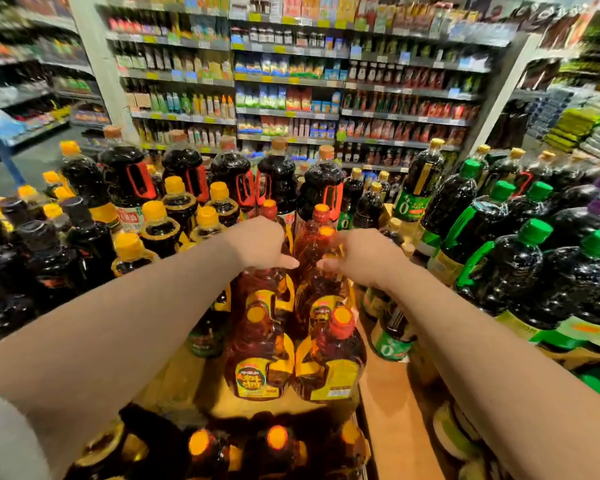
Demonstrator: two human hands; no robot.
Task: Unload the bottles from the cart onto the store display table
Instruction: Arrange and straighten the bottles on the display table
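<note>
Several amber cooking-wine bottles (257, 362) with orange caps and yellow labels stand in two rows on the brown display table (388, 403). My left hand (257, 242) covers the top of one amber bottle (260, 282) in the left row; its fingers curl out of sight. My right hand (364, 258) wraps thumb and fingers around the neck of an amber bottle (312, 251) in the right row. More orange-capped bottles (278, 439) lie blurred at the bottom edge, closest to me.
Dark soy-sauce bottles with yellow caps (160, 220) crowd the left, tall ones with red handles (284, 178) stand behind, green-capped ones (506, 265) fill the right. Stocked store shelves (288, 81) rise beyond, with an aisle floor (39, 161) at far left.
</note>
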